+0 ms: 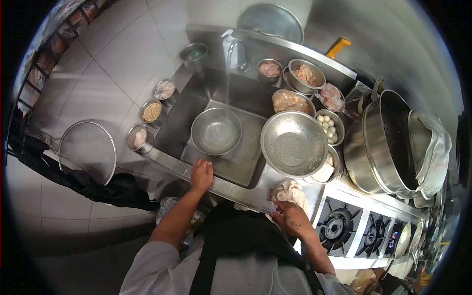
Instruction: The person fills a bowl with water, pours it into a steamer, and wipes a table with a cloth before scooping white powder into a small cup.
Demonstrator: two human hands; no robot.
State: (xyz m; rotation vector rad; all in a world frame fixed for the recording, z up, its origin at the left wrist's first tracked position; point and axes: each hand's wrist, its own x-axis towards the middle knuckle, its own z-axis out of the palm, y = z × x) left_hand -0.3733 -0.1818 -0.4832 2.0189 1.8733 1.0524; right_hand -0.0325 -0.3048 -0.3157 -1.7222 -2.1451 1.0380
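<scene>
My left hand [201,174] rests on the front edge of the steel sink [231,194], its fingers bent over the rim. My right hand [290,216] is closed on the near side of a crumpled beige cloth [289,192] on the counter right of the sink; some of its fingers are hidden. In the sink, a round metal bowl [216,131] stands under the running tap [238,46], with water in it. Beyond the cloth, a perforated steel colander [294,144] lies over the sink's right rim, partly covering a bowl with something white.
Metal cups of pale food [152,112] line the sink's left edge. Bowls of raw meat [305,75] and peeled eggs [326,129] stand at the right. A large steel pot [378,142] and gas burners [335,227] are farther right. A round strainer [87,152] hangs at left.
</scene>
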